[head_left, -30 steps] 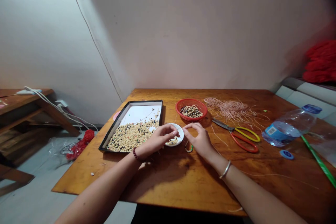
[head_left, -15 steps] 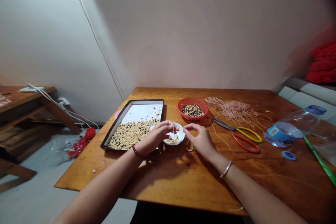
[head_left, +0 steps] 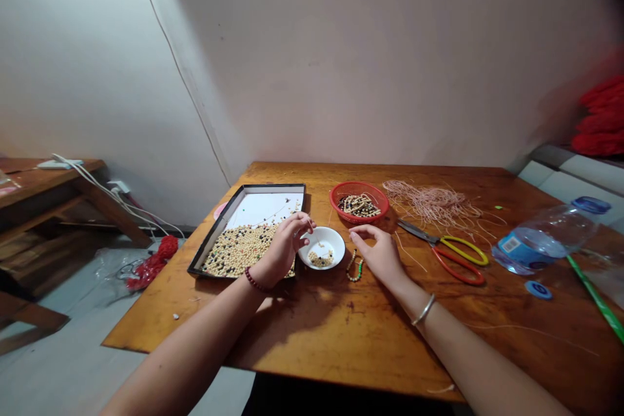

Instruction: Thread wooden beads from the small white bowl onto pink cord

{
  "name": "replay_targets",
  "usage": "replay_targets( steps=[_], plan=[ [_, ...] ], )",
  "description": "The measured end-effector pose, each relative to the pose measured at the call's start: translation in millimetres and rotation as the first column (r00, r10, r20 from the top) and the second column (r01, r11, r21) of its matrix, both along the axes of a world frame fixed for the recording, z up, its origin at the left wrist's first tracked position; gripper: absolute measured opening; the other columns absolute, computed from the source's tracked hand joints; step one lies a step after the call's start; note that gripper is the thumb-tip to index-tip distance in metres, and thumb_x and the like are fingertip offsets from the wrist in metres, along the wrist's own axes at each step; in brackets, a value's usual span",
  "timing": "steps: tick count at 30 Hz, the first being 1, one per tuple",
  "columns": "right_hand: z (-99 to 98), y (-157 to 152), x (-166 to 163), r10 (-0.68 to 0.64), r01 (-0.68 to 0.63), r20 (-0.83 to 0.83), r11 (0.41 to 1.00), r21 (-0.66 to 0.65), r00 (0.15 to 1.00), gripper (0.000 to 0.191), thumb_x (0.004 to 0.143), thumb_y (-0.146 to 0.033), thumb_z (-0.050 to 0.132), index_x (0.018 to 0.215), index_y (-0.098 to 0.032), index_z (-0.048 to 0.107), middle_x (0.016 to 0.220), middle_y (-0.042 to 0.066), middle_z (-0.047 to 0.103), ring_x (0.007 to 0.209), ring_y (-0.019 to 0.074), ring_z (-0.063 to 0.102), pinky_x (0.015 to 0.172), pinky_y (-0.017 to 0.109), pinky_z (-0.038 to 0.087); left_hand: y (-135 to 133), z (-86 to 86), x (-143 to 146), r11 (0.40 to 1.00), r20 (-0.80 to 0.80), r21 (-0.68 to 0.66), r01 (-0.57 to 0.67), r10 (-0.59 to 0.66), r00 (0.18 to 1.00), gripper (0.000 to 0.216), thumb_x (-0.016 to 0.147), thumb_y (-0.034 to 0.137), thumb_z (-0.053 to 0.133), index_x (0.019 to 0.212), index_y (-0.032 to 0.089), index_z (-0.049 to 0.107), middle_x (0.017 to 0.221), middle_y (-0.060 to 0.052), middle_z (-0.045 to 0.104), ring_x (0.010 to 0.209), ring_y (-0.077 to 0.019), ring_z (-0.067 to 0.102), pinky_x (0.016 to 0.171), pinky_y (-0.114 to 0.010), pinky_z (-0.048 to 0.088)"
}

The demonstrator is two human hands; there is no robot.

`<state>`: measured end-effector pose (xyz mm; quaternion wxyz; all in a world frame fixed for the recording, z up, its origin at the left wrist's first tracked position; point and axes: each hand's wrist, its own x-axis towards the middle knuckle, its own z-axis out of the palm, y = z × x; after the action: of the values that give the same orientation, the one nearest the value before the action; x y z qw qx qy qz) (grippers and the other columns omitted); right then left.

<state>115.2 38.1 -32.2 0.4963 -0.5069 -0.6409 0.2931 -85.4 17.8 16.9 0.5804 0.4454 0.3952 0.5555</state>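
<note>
My left hand [head_left: 285,244] is closed in a pinch over the near right corner of the black tray [head_left: 214,240] of loose beads, beside the small white dish [head_left: 336,246] of beads. A thin thread runs from its fingers toward the dish. My right hand [head_left: 383,252] rests on the table right of the dish, fingers curled, thumb and forefinger pinched on the thread's other end. A short strand of strung beads [head_left: 354,266] lies on the table between dish and right hand.
A red basket [head_left: 336,194] of beaded strands stands behind the dish. A heap of pink cord [head_left: 431,201], yellow-and-orange scissors [head_left: 451,252], a plastic water bottle [head_left: 541,237] lying on its side, its blue cap [head_left: 538,289] and a green stick [head_left: 597,302] lie to the right.
My hands have drawn apart: the left moved left off the dish to the tray's corner, the right slid slightly right. The dish and bead strand are now uncovered.
</note>
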Motion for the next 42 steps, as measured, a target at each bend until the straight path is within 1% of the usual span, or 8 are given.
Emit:
replay_targets(
  steps=[6,14,18,21,25,29,32,42],
  plan=[
    [-2.6,1.7,1.2,-0.007,0.007,-0.005,1.000,-0.016,1.000,0.019,0.079,-0.032,0.060,0.083,-0.017,0.071,0.088,0.008,0.074,0.083,0.0224,0.067,0.081,0.036,0.049,1.8,-0.2,-1.5,0.999,0.055,-0.015,-0.048,0.049,0.997,0.017,0.073,0.030,0.063,0.076,0.017,0.052,0.078,0.001,0.051,0.072,-0.0095,0.048,0.058,-0.018,0.036],
    [-6.7,5.6,3.6,-0.037,0.038,0.012,0.999,-0.037,0.999,0.018,0.078,-0.029,0.058,0.084,-0.018,0.071,0.088,0.008,0.074,0.083,0.0225,0.067,0.082,0.037,0.050,1.9,0.2,-1.5,1.000,0.037,-0.010,-0.016,0.017,0.999,0.016,0.075,0.029,0.062,0.075,0.017,0.051,0.077,0.001,0.049,0.071,-0.0094,0.047,0.057,-0.018,0.035],
    [-11.1,7.1,5.0,-0.058,0.059,0.077,0.998,-0.011,0.995,0.019,0.078,-0.023,0.055,0.089,-0.018,0.070,0.093,0.009,0.073,0.087,0.0235,0.066,0.085,0.040,0.048,1.6,-2.0,-1.3,0.999,-0.112,0.003,0.049,-0.049,0.993,0.014,0.076,0.029,0.060,0.075,0.017,0.053,0.075,0.001,0.050,0.071,-0.0097,0.047,0.057,-0.018,0.034],
    [-8.7,3.4,2.7,-0.064,0.053,0.119,0.995,0.087,0.991,0.023,0.078,-0.021,0.055,0.097,-0.017,0.068,0.100,0.010,0.071,0.095,0.0250,0.063,0.091,0.043,0.045,-0.1,-2.7,-0.4,0.997,-0.301,0.038,0.073,-0.058,0.952,0.017,0.078,0.032,0.062,0.078,0.017,0.056,0.075,0.000,0.054,0.071,-0.0107,0.049,0.060,-0.019,0.035],
    [3.9,-9.1,-2.7,0.088,-0.097,0.057,0.981,0.167,0.994,0.023,0.083,-0.025,0.054,0.101,-0.019,0.067,0.106,0.009,0.068,0.104,0.0242,0.058,0.095,0.041,0.042,-7.0,1.9,2.8,0.962,-0.449,0.077,0.262,-0.201,0.871,0.024,0.082,0.040,0.060,0.080,0.016,0.057,0.075,-0.001,0.056,0.070,-0.0114,0.050,0.062,-0.021,0.037],
    [12.5,-20.7,-6.9,0.330,-0.325,-0.056,0.942,0.082,0.942,0.029,0.085,-0.021,0.048,0.109,-0.021,0.064,0.114,0.007,0.065,0.107,0.0214,0.058,0.093,0.037,0.043,-14.7,6.9,6.3,0.900,-0.496,0.018,0.435,-0.370,0.785,0.028,0.083,0.043,0.060,0.082,0.015,0.058,0.079,-0.002,0.056,0.070,-0.0111,0.049,0.062,-0.022,0.038],
    [12.5,-24.8,-10.1,0.377,-0.372,-0.062,0.925,0.078,0.924,0.025,0.085,-0.021,0.050,0.105,-0.020,0.066,0.108,0.007,0.066,0.102,0.0205,0.060,0.092,0.035,0.043,-16.8,7.6,7.7,0.878,-0.523,-0.014,0.478,-0.415,0.745,0.031,0.084,0.046,0.059,0.081,0.015,0.058,0.079,-0.002,0.056,0.070,-0.0115,0.050,0.061,-0.022,0.038],
    [11.0,-26.0,-11.5,0.249,-0.243,-0.022,0.960,0.136,0.968,0.019,0.085,-0.034,0.059,0.082,-0.019,0.070,0.082,0.005,0.069,0.081,0.0196,0.064,0.077,0.030,0.047,-16.6,7.2,8.6,0.876,-0.506,0.011,0.482,-0.411,0.758,0.033,0.082,0.048,0.062,0.083,0.015,0.064,0.080,-0.004,0.061,0.071,-0.0120,0.053,0.066,-0.024,0.041]
  ],
)
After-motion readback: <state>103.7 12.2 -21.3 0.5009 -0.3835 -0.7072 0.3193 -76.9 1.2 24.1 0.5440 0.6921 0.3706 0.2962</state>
